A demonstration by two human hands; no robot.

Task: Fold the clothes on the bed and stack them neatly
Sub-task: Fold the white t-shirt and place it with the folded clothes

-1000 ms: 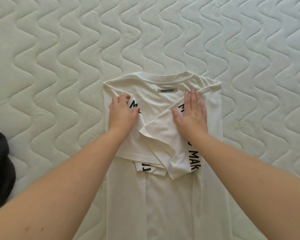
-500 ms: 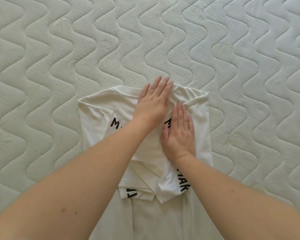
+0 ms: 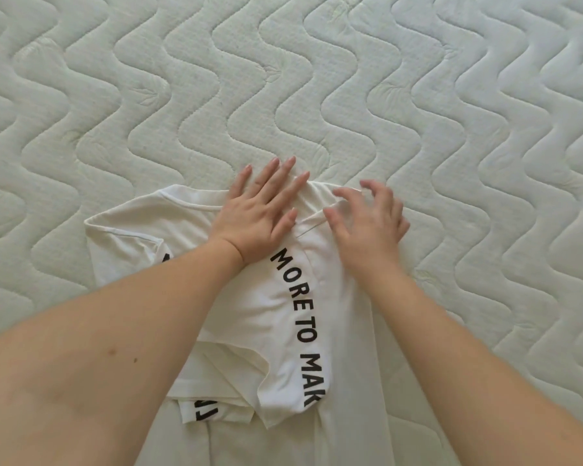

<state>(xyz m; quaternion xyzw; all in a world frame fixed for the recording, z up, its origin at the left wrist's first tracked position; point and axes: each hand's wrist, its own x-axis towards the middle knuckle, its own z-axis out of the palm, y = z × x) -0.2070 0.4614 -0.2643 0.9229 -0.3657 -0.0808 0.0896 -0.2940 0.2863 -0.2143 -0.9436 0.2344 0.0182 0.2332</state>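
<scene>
Head view: white shirt (image 3: 317,317) is pressed flat by the left hand (image 3: 261,213); right hand (image 3: 367,223) is loosely curled over the shoulder, grip unclear; hem's cut off.

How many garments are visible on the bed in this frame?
1. A single white T-shirt with black lettering lies on the quilted mattress, under the left hand and right hand. Others may lie outside the frame.
</scene>
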